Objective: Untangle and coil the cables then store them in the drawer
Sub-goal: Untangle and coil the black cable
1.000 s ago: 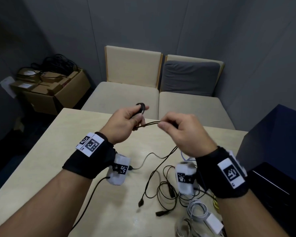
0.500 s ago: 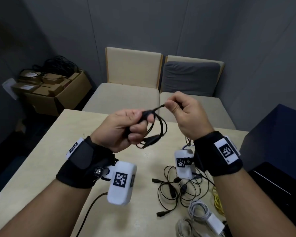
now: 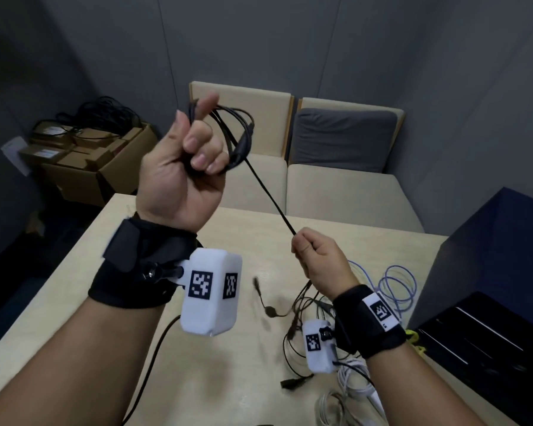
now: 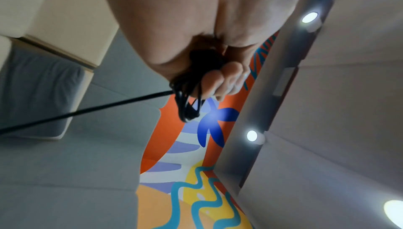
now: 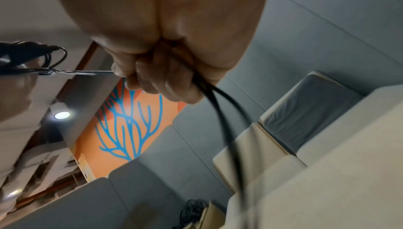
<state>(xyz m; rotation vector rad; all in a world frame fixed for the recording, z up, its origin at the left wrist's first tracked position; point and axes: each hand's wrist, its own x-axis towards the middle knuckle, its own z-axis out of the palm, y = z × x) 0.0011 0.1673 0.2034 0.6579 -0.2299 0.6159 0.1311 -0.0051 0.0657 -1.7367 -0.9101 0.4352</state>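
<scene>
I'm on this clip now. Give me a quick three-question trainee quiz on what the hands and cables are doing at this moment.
1. True or false: the left hand holds loops of the black cable raised above the table.
2. Where does the right hand grip the black cable?
A. on the taut stretch below the loops
B. at a plug lying on the table
C. nowhere; it holds nothing
3. Fill in: seen from the head camera, the blue cable lies on the table to the ___ of the right hand.

Key: 1 true; 2 A; 3 right.
</scene>
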